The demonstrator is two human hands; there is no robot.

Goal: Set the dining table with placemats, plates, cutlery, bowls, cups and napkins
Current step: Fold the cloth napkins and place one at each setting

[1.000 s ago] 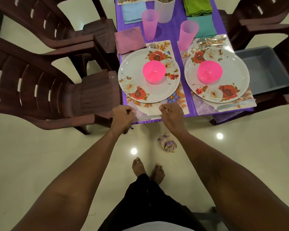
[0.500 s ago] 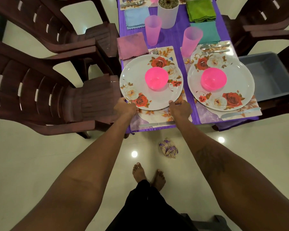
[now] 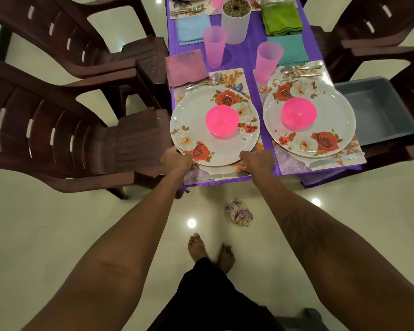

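Each grip, left hand (image 3: 177,160) and right hand (image 3: 257,161), holds the near rim of the plate (image 3: 196,125) at the tabletop's (image 3: 239,58) near left corner. The visible settings look complete, so probably only straightening is left.

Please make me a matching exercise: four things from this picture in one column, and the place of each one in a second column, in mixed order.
1. left pink bowl
2. grey tub
3. crumpled paper
4. left knife

A. on the floor
B. on a chair
C. on the left plate gripped by left hand and right hand
D. on the left placemat, before the plate

Pairs: 1-C, 2-B, 3-A, 4-D
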